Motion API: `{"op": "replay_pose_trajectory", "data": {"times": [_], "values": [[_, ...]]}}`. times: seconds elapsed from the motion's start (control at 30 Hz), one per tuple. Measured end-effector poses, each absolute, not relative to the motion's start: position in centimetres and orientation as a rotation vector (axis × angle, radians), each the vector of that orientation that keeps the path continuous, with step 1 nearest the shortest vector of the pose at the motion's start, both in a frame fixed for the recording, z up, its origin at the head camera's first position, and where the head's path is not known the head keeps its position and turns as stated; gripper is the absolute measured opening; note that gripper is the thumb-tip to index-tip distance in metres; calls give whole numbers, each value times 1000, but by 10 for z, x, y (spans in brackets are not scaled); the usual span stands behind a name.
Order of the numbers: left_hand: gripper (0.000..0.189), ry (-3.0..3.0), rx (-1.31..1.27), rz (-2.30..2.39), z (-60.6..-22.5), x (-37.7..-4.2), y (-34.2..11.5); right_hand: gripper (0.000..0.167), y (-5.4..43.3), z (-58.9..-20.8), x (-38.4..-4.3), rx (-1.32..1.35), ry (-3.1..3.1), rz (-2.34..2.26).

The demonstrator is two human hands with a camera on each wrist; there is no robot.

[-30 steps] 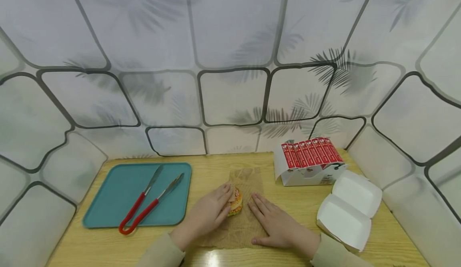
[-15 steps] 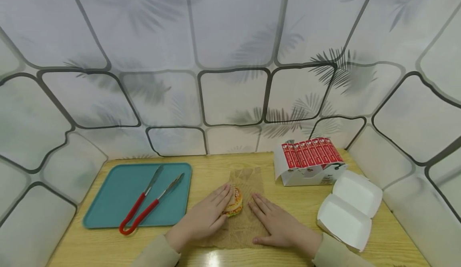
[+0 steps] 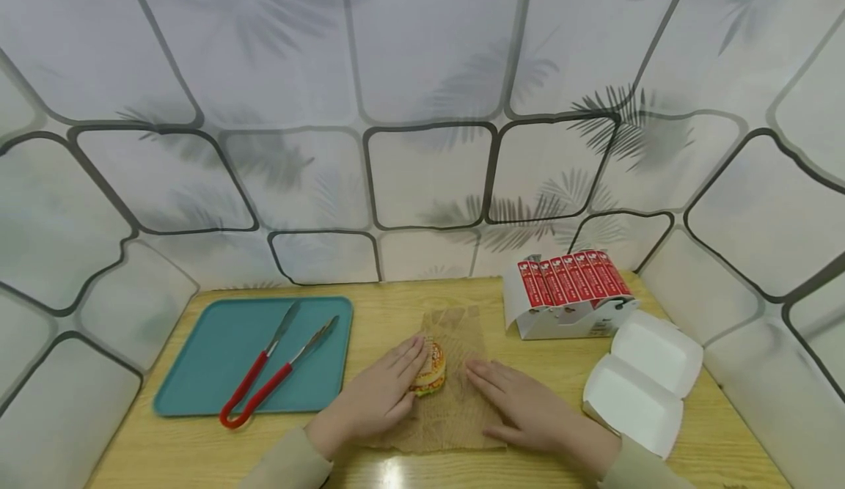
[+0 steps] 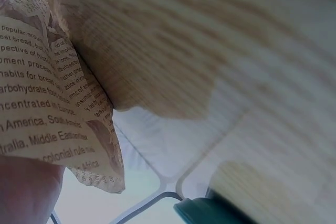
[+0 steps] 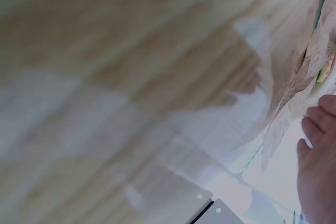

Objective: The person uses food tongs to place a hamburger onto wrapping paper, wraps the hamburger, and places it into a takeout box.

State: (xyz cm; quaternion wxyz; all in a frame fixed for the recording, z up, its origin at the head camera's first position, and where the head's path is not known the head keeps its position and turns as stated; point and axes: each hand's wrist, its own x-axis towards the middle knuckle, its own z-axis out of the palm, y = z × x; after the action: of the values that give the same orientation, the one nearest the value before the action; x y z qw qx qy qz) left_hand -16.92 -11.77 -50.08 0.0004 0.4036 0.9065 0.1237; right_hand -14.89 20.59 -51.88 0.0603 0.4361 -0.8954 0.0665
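Observation:
In the head view a burger (image 3: 432, 372) with a seeded bun and a green leafy edge lies on brown printed wrapping paper (image 3: 455, 419). My left hand (image 3: 372, 390) rests with extended fingers over the burger's left side, which it hides along with a fold of the paper. Printed text shows on the paper (image 4: 42, 98) close up in the left wrist view, above part of the left hand (image 4: 29, 190). At the paper's right edge lies my right hand (image 3: 528, 405), fingers extended, a short gap from the burger. The right wrist view shows the right hand (image 5: 320, 156) beside the paper.
A teal tray (image 3: 211, 342) stands at left, bearing red-handled tongs (image 3: 264, 386) that jut over its front edge. Back right is a white carton (image 3: 561, 324) of red-topped packets (image 3: 574, 280). An opened white clamshell box (image 3: 634, 401) sits in front of it. Patterned cloth walls (image 3: 429, 174) surround the table.
My right hand has slid right, from the paper onto its right edge. My left hand has shifted slightly left and lies flatter over the paper fold; more of the burger shows.

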Motion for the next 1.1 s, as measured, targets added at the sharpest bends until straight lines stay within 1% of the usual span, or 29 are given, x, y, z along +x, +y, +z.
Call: {"op": "replay_pose_trajectory", "data": {"times": [0.17, 0.43, 0.6, 0.93, 1.07, 1.1], "values": [[65, 2843, 1261, 400, -499, -169, -117, 81, 210, -516, -144, 1358, -2618, 199], [65, 2839, 1246, 405, -498, -169, -116, 91, 218, -517, -141, 1451, -2509, 235], [65, 2839, 1234, 403, -498, -169, -116, 92, 218, -519, -141, 1477, -2460, 219], [65, 2845, 1245, 388, -499, -169, -117, 55, 217, -519, -147, 1499, -2314, 288], [65, 2836, 1254, 386, -499, -170, -117, 26, 217, -518, -151, 1516, -2219, 376], [65, 2835, 1258, 385, -500, -170, -117, 21, 217, -518, -152, 1517, -2185, 402]]}}
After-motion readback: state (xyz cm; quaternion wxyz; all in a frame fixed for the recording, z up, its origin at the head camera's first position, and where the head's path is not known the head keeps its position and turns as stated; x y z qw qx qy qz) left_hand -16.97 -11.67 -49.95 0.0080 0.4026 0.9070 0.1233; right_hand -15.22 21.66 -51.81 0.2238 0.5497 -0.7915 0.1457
